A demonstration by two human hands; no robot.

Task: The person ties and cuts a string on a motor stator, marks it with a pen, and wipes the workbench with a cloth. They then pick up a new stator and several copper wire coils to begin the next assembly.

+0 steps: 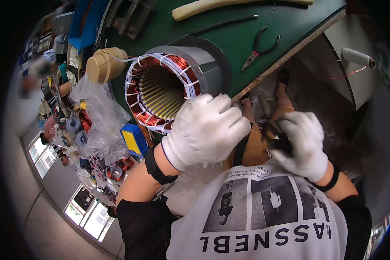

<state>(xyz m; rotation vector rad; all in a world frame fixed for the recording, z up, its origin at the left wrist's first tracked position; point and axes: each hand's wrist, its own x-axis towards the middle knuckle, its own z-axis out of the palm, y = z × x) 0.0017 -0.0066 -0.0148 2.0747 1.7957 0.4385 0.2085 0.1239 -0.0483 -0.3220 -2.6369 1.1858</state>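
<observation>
A motor stator [190,65] lies on its side on the green workbench, its open end turned toward me. Red-brown windings [138,104] ring that opening, bound with white lacing, and yellowish slot strips line the bore. My left hand [208,125], in a white glove, is closed in front of the stator's near right rim. Its fingers are curled, and whatever they may hold is hidden; contact with the rim cannot be told. Farther right, off the bench edge, my gloved right hand [303,141] is curled round a dark object [279,141], smeared by motion, kind unclear.
Red-handled pliers [258,50] lie right of the stator on the green bench [160,26]. Beyond are a black rod [221,25] and a pale tube [229,5]. A tan spool [104,65] stands left, above a blue-yellow box [134,139]. A white thread cone [355,57] is at right.
</observation>
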